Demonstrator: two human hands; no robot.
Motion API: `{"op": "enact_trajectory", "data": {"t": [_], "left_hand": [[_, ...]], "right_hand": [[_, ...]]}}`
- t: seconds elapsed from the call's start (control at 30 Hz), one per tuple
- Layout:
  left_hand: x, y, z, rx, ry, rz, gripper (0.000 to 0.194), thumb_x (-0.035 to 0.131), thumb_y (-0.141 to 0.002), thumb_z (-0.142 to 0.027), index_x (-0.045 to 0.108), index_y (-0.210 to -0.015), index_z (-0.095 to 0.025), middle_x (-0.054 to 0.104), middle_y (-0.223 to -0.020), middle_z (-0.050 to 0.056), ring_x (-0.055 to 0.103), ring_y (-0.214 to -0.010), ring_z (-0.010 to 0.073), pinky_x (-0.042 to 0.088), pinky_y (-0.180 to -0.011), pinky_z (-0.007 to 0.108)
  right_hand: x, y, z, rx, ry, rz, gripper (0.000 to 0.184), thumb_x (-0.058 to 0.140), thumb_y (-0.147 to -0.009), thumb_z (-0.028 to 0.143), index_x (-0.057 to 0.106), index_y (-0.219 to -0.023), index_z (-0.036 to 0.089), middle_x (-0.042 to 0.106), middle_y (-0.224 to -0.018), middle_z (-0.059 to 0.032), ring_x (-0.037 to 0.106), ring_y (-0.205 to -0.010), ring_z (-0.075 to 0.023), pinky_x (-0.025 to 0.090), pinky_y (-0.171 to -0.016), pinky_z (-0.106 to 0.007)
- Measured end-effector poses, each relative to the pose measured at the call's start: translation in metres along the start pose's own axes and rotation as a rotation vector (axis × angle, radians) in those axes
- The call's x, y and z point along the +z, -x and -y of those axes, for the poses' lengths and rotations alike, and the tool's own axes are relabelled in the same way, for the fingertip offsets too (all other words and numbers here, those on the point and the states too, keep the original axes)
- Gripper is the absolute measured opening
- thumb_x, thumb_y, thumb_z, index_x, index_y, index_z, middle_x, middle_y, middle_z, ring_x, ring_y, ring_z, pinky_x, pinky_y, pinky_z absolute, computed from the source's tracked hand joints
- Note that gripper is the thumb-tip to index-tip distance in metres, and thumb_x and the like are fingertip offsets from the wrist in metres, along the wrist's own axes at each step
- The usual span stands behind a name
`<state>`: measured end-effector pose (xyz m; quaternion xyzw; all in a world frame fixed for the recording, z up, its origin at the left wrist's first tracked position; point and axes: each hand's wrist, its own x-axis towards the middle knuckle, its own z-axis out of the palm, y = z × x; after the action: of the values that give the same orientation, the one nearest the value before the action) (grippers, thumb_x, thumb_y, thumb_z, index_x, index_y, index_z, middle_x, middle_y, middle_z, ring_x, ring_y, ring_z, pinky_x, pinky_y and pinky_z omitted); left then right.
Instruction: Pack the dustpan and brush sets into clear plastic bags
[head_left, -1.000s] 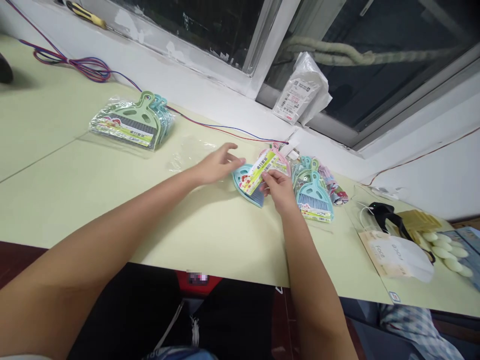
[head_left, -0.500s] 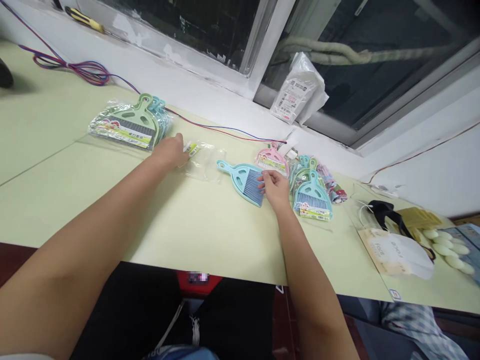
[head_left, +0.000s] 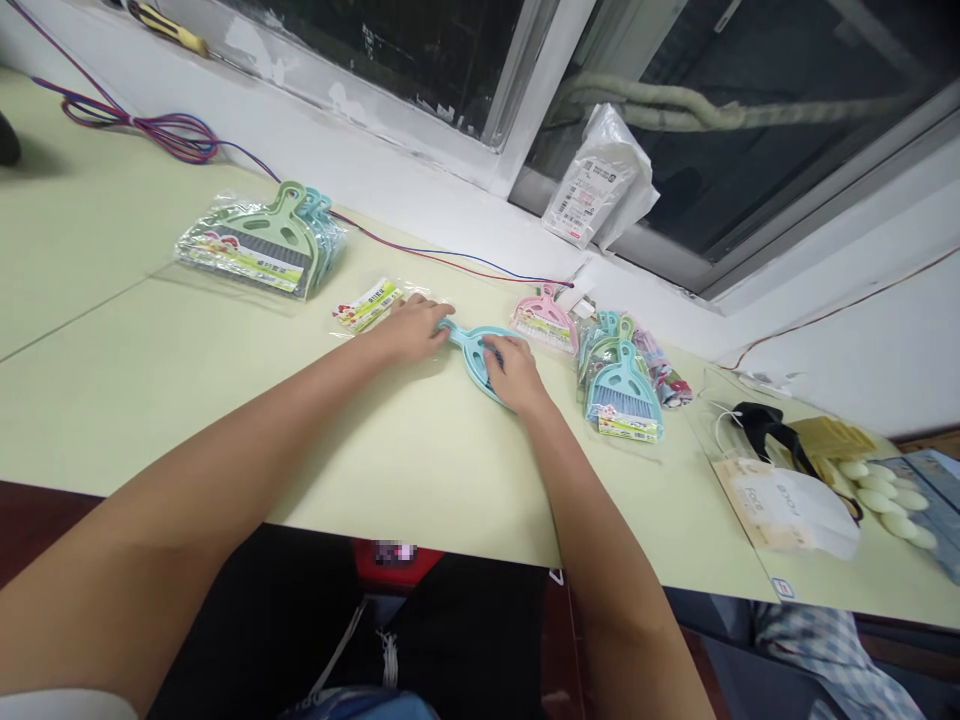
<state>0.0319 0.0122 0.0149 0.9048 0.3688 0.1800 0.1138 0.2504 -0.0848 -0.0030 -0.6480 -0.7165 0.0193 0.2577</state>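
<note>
A small blue dustpan-and-brush set (head_left: 471,346) lies on the pale green table (head_left: 225,380). My right hand (head_left: 513,370) rests over its pan end, fingers curled on it. My left hand (head_left: 411,328) is closed around the set's handle end. A clear plastic bag with a colourful paper label (head_left: 367,303) lies just left of my left hand.
A bagged stack of green and blue dustpan sets (head_left: 259,243) lies at the far left. A pink set (head_left: 545,321) and a pile of bagged sets (head_left: 625,381) lie to the right. Wires (head_left: 172,135) run along the wall. A white paper bag (head_left: 787,500) sits at the right.
My left hand put the labelled bag down at the left, then came back right to the blue set's handle. My right hand slid left over the pan.
</note>
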Motion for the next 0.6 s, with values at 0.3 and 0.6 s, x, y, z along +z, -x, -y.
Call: {"op": "enact_trajectory", "data": {"t": [0.3,0.6], "left_hand": [[-0.007,0.007,0.002,0.210,0.113,0.021,0.044,0.052,-0.091,-0.036,0.062,-0.131,-0.020,0.062,-0.133,0.015,0.048,-0.129,0.0353,0.035,-0.107,0.053],[-0.012,0.011,-0.054,0.072,1.347,-0.026,0.047,0.062,-0.090,-0.055,0.053,-0.124,-0.023,0.065,-0.125,0.011,0.061,-0.115,0.0254,0.048,-0.095,0.043]], "right_hand": [[-0.009,0.001,0.013,0.083,0.062,0.033,0.028,0.062,-0.083,0.025,0.067,-0.111,0.025,0.073,-0.109,-0.0071,0.054,-0.115,-0.0331,0.039,-0.101,-0.053],[-0.041,0.023,0.064,0.092,-0.295,-0.198,0.022,0.062,-0.080,0.032,0.061,-0.101,0.024,0.070,-0.095,-0.0022,0.065,-0.086,-0.0211,0.049,-0.080,-0.035]]}}
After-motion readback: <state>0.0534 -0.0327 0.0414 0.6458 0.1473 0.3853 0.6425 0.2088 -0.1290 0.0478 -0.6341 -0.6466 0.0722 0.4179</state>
